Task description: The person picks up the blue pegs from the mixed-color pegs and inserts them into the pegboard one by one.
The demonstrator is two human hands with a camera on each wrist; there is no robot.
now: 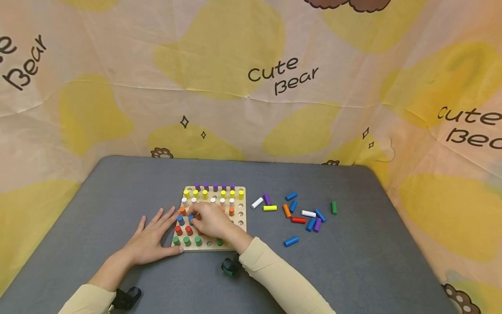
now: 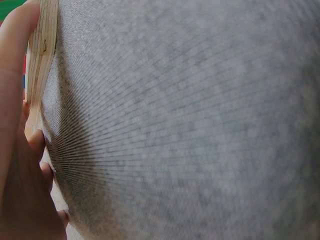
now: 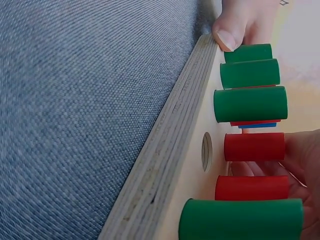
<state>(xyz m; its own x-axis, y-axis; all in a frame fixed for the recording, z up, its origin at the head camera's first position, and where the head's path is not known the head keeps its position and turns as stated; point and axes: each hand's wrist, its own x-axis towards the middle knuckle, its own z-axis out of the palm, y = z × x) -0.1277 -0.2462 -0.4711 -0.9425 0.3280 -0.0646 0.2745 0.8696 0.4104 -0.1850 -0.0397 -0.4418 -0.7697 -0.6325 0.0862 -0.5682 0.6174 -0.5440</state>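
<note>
A wooden pegboard [image 1: 243,226] lies on the table, with rows of purple, yellow, white, orange, blue, red and green pegs standing in it. My left hand [image 1: 150,244] is flat beside its left edge, fingers spread, the thumb on the near left corner. Over the middle of the board, my right hand [image 1: 213,220] pinches a blue peg [image 1: 191,218] between thumb and index finger, in the blue row. That hand hides part of the orange, blue and red rows. The right wrist view shows green pegs [image 3: 250,104] along the near edge and an unfilled hole [image 3: 206,151].
Loose pegs lie right of the board: a yellow peg [image 1: 269,208], a red peg [image 1: 298,220], an orange peg [image 1: 287,211] and several blue ones. One green peg [image 1: 334,207] lies farther right. A printed cloth [image 1: 219,52] hangs behind the grey table [image 1: 372,244].
</note>
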